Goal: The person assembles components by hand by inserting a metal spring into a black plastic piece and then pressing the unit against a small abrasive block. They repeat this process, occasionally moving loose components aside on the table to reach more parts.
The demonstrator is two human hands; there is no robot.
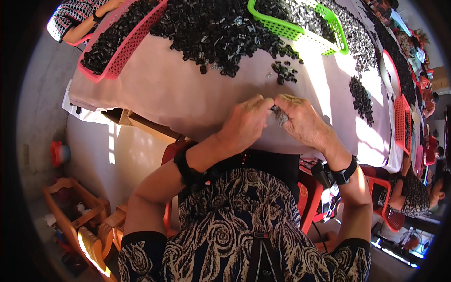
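Observation:
My left hand (pixel 246 123) and my right hand (pixel 303 121) meet at the near edge of a table covered with a pale cloth (pixel 164 89). Between their fingertips they pinch a small dark grey part (pixel 280 115); both hands touch it. Just beyond the hands lies a little cluster of black parts (pixel 284 72). Farther back spreads a big heap of small black and silvery parts (pixel 221 30). Black bands circle both wrists.
A pink basket (pixel 120 49) of black parts sits far left, a green basket (pixel 300 23) far centre. More black parts (pixel 361 98) and red baskets (pixel 403 123) lie along the right. Other people sit at the far left and right. Red chair and wooden furniture below.

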